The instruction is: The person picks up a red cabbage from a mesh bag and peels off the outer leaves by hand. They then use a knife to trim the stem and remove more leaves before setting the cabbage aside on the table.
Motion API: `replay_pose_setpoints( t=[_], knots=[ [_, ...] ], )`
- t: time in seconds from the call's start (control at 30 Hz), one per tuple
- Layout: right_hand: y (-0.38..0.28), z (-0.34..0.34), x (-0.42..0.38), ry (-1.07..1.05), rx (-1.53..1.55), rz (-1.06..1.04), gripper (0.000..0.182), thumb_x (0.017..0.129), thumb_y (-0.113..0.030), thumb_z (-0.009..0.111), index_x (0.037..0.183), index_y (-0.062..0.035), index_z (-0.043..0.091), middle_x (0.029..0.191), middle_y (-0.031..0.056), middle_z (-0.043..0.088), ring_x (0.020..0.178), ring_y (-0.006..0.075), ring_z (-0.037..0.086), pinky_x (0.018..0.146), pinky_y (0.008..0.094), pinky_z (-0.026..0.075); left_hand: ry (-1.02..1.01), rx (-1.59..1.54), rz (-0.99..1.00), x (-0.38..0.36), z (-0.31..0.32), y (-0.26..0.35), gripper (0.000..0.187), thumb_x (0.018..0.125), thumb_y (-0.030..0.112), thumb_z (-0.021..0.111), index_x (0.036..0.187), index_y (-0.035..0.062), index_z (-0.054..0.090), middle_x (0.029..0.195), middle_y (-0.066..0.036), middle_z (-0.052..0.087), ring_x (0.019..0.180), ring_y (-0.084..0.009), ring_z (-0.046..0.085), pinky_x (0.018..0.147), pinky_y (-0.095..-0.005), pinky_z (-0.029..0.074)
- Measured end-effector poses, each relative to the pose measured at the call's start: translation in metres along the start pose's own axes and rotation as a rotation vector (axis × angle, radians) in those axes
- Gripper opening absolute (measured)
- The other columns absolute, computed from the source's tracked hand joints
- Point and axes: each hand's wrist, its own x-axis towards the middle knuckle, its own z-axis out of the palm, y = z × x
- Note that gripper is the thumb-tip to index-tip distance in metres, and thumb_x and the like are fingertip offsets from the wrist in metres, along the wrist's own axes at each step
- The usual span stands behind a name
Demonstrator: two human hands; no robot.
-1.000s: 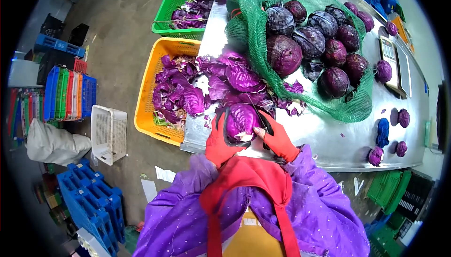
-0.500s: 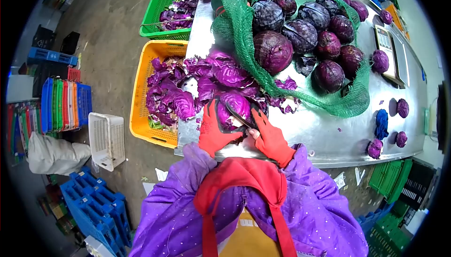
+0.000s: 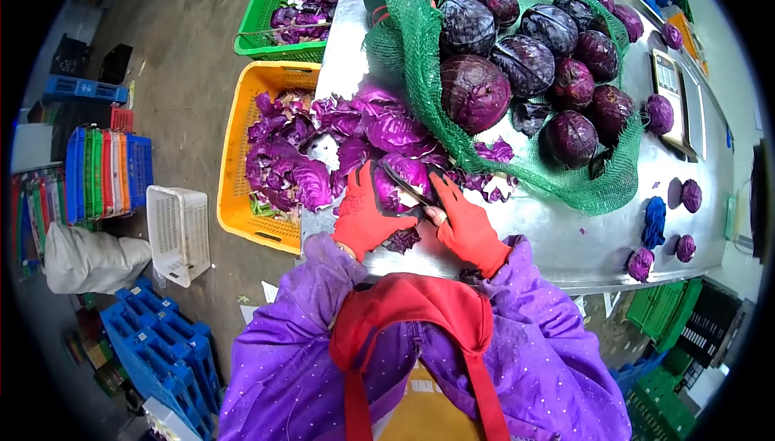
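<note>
A red cabbage (image 3: 400,195) lies at the table's near edge between my gloved hands. My left hand (image 3: 362,219) curls around its left side, thumb across the near side, gripping it. In my right hand (image 3: 467,227) is a knife (image 3: 406,183); its blade slants up and left across the top of the cabbage. A loose dark leaf (image 3: 401,239) lies just below the cabbage. Trimmed purple leaves (image 3: 391,126) are heaped beyond my hands. The underside of the cabbage is hidden.
A green mesh bag (image 3: 452,138) of several cabbages lies open on the metal table (image 3: 549,239). At left stand a yellow crate (image 3: 234,175) and a green crate (image 3: 262,17) with leaves. A scale (image 3: 668,90), a blue cloth (image 3: 655,219) and small cabbages (image 3: 642,264) are at right.
The view has shifted slightly. A loose dark leaf now shows below the cabbage, near my left thumb. Both hands keep their hold on the cabbage and the knife.
</note>
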Motion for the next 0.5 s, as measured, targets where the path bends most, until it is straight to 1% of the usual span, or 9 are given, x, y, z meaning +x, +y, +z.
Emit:
replay_pose_setpoints(
  t=[0.07,0.1,0.2,0.23,0.33,0.37,0.4,0.43,0.5],
  knots=[
    [0.000,-0.004,0.006,0.031,0.020,-0.041,0.061,0.094,-0.028,0.059,0.147,-0.0094,0.036,0.141,0.0255,0.047,0.093,0.0451,0.064,0.075,0.0467,0.054,0.020,-0.009,0.010,0.002,0.003,0.001,0.127,0.052,0.044,0.091,0.148,0.0000,0.021,0.143,-0.031,0.032,0.131,-0.0455,0.039,0.108,-0.0469,0.038],
    [0.001,-0.005,0.010,0.035,0.024,-0.050,0.058,0.093,-0.026,0.059,0.144,-0.0087,0.039,0.137,0.0251,0.050,0.092,0.0447,0.064,0.073,0.0470,0.054,0.035,-0.014,0.015,0.000,0.003,0.004,0.126,0.052,0.043,0.092,0.148,-0.0002,0.022,0.143,-0.031,0.032,0.131,-0.0456,0.039,0.108,-0.0469,0.038],
    [0.007,-0.001,0.021,0.051,-0.035,-0.060,0.055,0.093,-0.023,0.058,0.143,-0.0105,0.041,0.135,0.0238,0.052,0.090,0.0444,0.064,0.073,0.0467,0.054,0.087,-0.045,0.019,-0.001,0.011,0.006,0.125,0.050,0.040,0.093,0.146,-0.0005,0.023,0.142,-0.030,0.032,0.130,-0.0458,0.038,0.108,-0.0468,0.038],
    [0.005,-0.003,0.025,0.101,0.058,-0.086,0.045,0.095,-0.024,0.055,0.137,-0.0084,0.047,0.121,0.0251,0.060,0.090,0.0456,0.064,0.075,0.0474,0.052,0.105,-0.057,0.023,0.000,0.013,0.005,0.125,0.050,0.038,0.093,0.146,-0.0006,0.023,0.142,-0.030,0.032,0.130,-0.0458,0.038,0.108,-0.0468,0.038],
    [0.024,-0.003,0.060,0.156,0.262,0.120,0.037,0.098,-0.028,0.052,0.126,-0.0040,0.054,0.102,0.0274,0.065,0.088,0.0465,0.063,0.075,0.0477,0.050,0.073,-0.032,0.047,-0.002,0.010,0.011,0.125,0.049,0.037,0.093,0.145,-0.0003,0.023,0.141,-0.029,0.032,0.129,-0.0458,0.039,0.108,-0.0472,0.038],
    [0.031,-0.013,0.075,0.113,0.267,0.167,0.035,0.099,-0.029,0.051,0.121,-0.0020,0.055,0.095,0.0280,0.064,0.088,0.0467,0.062,0.075,0.0477,0.049,0.063,-0.054,0.059,-0.014,0.008,0.021,0.125,0.049,0.036,0.093,0.146,0.0004,0.023,0.139,-0.028,0.033,0.129,-0.0461,0.039,0.108,-0.0479,0.038],
    [0.037,-0.022,0.088,0.073,0.273,0.208,0.035,0.099,-0.030,0.050,0.116,0.0000,0.057,0.089,0.0286,0.064,0.089,0.0468,0.062,0.075,0.0478,0.048,0.143,-0.070,0.130,-0.020,0.016,0.011,0.124,0.049,0.035,0.093,0.146,0.0012,0.023,0.139,-0.026,0.033,0.130,-0.0450,0.039,0.107,-0.0481,0.039],
    [0.041,-0.024,0.090,0.056,0.300,0.097,0.034,0.100,-0.029,0.050,0.116,0.0000,0.056,0.091,0.0283,0.064,0.088,0.0461,0.062,0.075,0.0471,0.047,0.138,-0.128,0.139,-0.017,0.020,-0.003,0.124,0.049,0.034,0.093,0.147,0.0021,0.024,0.140,-0.025,0.033,0.131,-0.0444,0.038,0.108,-0.0478,0.038],
    [0.030,-0.034,0.087,0.003,0.268,0.038,0.034,0.099,-0.028,0.050,0.117,-0.0004,0.056,0.092,0.0270,0.065,0.088,0.0448,0.063,0.076,0.0460,0.047,0.108,-0.234,0.115,-0.023,0.017,-0.016,0.127,0.048,0.032,0.094,0.149,0.0047,0.023,0.145,-0.023,0.031,0.134,-0.0417,0.036,0.111,-0.0467,0.035]
  ],
)
